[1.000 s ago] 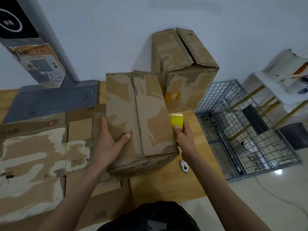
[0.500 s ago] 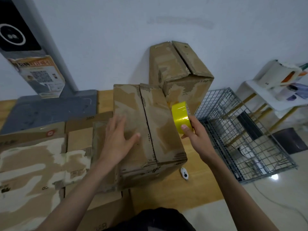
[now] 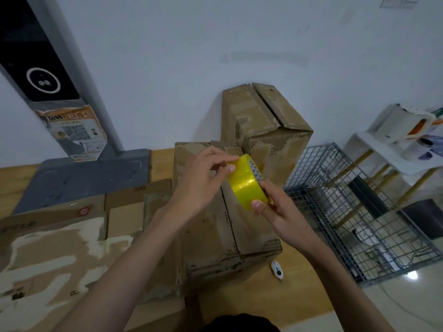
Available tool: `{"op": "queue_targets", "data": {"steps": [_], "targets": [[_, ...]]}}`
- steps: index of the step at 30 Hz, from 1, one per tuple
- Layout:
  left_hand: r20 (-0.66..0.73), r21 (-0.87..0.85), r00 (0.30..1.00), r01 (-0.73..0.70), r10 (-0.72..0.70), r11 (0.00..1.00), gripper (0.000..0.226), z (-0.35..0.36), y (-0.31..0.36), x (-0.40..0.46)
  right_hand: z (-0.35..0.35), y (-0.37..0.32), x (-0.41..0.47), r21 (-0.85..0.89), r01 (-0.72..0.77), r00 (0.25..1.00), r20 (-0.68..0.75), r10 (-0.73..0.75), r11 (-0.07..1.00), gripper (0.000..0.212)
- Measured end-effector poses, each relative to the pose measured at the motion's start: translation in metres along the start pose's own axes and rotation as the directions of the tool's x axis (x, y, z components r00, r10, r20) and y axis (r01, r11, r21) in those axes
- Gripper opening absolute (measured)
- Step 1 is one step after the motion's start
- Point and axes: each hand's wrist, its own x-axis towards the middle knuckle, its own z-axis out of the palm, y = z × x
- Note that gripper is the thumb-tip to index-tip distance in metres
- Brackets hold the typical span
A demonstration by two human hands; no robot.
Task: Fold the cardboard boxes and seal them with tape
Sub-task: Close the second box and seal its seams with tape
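Note:
A folded cardboard box (image 3: 215, 238) stands on the wooden platform in front of me, its top flaps closed along a centre seam. Above it my right hand (image 3: 278, 212) grips a roll of yellow tape (image 3: 248, 185) from below. My left hand (image 3: 201, 180) has its fingertips pinching at the roll's upper edge. A second closed cardboard box (image 3: 263, 125) stands behind, against the white wall.
Flattened cardboard sheets (image 3: 52, 250) lie stacked at the left. A small white cutter (image 3: 277, 269) lies on the wooden platform (image 3: 263, 300) by the box's near right corner. A wire cage (image 3: 354, 212) sits to the right, a white shelf (image 3: 402, 144) beyond it. A grey kiosk base (image 3: 81, 178) is at back left.
My right hand lifted the tape roll from beside the box to above it. My left hand left the box top and came up to the roll.

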Motion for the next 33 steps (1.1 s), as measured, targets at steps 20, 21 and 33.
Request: {"op": "queue_targets", "data": {"steps": [20,21,33], "targets": [[0.01,0.18,1.0,-0.013,0.011,0.984,0.012,0.004,-0.02,0.004,0.004,-0.019,0.014,-0.18,0.007,0.999,0.054,0.003,0.984,0.021],[0.033,0.135,0.999,0.034,-0.038,0.99,0.012,0.002,-0.02,0.007,0.003,-0.021,0.015,-0.2,0.006,1.0,0.028,0.0,0.98,0.02],[0.4,-0.233,0.866,0.412,-0.299,0.881,0.019,-0.045,-0.028,0.083,0.004,-0.038,0.033,0.174,-0.307,0.932,-0.141,0.333,0.936,0.043]]}}
